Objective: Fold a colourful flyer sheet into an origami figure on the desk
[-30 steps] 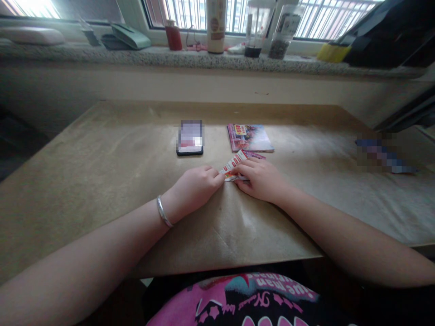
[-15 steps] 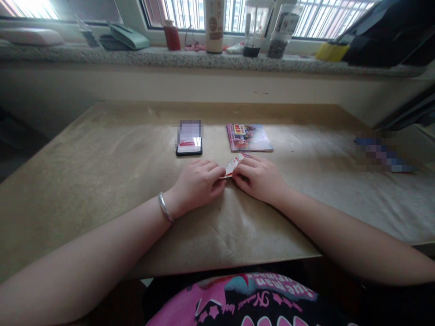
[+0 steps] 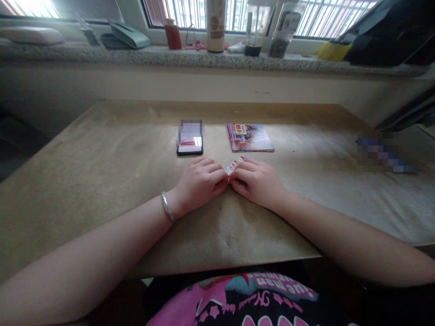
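A small folded piece of printed paper (image 3: 234, 165), white with red marks, is pinched between my two hands just above the tabletop. My left hand (image 3: 203, 182), with a silver bangle (image 3: 167, 206) at its wrist, grips the paper's near left end. Closed on its right side is my right hand (image 3: 258, 183), whose fingers cover much of it. The fingertips of both hands almost meet at the near edge. Beyond them lie a phone (image 3: 190, 144) with a lit screen and a stack of colourful printed sheets (image 3: 253, 137).
The tan table (image 3: 102, 181) reaches to the wall. At its right edge lies a blue and purple printed item (image 3: 384, 155), partly blurred. On the stone windowsill (image 3: 152, 56) stand a red bottle (image 3: 173, 36), a tall cream bottle (image 3: 215, 27), clear containers (image 3: 281, 36) and a yellow object (image 3: 335, 50).
My hands have drawn slightly closer together at the paper's near edge. Less of the paper shows now, and it looks more folded. The phone and sheets stay in place.
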Available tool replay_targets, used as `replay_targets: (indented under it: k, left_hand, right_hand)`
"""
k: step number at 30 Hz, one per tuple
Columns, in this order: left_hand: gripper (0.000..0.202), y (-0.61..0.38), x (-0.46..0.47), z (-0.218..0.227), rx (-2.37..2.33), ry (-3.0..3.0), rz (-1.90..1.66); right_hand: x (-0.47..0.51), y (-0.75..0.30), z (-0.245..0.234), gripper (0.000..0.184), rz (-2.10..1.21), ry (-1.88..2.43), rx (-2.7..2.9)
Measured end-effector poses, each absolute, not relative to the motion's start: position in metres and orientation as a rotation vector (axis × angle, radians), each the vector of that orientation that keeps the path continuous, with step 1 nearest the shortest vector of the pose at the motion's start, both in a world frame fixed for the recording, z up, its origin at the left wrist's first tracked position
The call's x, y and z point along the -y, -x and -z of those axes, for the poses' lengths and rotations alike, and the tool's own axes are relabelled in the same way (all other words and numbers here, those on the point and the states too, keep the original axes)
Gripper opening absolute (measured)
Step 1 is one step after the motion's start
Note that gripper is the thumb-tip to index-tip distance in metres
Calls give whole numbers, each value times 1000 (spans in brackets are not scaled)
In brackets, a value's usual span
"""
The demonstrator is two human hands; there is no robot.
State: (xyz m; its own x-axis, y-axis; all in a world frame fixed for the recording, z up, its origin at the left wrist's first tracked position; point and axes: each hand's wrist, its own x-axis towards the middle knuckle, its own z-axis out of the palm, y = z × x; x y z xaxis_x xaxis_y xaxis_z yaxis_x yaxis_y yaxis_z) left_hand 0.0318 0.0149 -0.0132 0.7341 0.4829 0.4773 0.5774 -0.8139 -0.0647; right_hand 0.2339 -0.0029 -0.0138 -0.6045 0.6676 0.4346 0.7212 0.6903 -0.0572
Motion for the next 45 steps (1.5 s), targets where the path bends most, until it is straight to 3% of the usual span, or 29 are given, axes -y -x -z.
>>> replay_targets:
  k: [45]
  left_hand:
    - [14, -11, -25, 10, 985, 2742, 906]
  right_hand:
    - [-5, -263, 9, 10, 153, 1112, 2309]
